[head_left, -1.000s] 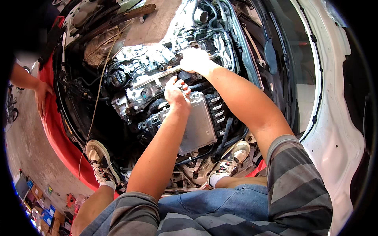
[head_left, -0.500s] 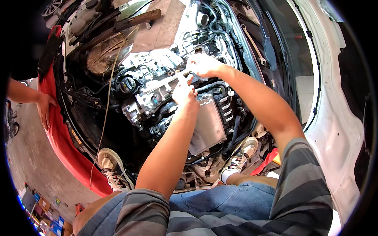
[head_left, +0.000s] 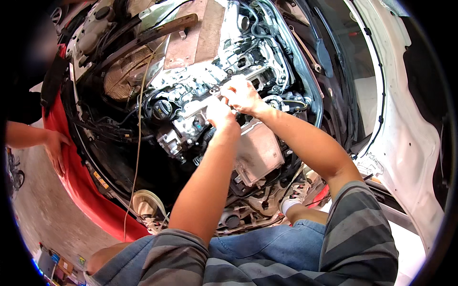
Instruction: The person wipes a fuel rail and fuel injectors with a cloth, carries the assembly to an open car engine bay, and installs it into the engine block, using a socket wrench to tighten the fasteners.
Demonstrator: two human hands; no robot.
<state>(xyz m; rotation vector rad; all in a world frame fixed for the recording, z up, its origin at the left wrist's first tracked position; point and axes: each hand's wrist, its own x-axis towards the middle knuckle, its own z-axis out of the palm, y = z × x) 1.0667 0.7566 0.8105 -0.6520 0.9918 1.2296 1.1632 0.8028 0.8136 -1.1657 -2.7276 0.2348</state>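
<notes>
My left hand [head_left: 220, 113] is closed at a long silvery rail [head_left: 197, 108] on the engine, its fingertips mostly hidden. Just above and to the right, almost touching it, my right hand [head_left: 240, 96] has curled fingers on the rail's upper end; whatever either hand grips is too small or hidden to name. A black round cap [head_left: 161, 109] is left of the rail. Below my hands lies a flat silver box-shaped housing [head_left: 259, 150], partly behind my forearms.
A red fender cover [head_left: 86, 186] drapes the left edge, another person's hand [head_left: 56, 148] resting on it. A thin hose [head_left: 139, 159] crosses the bay. A tan board [head_left: 191, 38] lies above; a wrench [head_left: 305, 47] sits at right. My shoes [head_left: 145, 202] are inside the bay.
The view has shifted, putting the engine lower in the picture. My right hand has come down closer to my left hand, both staying at the rail.
</notes>
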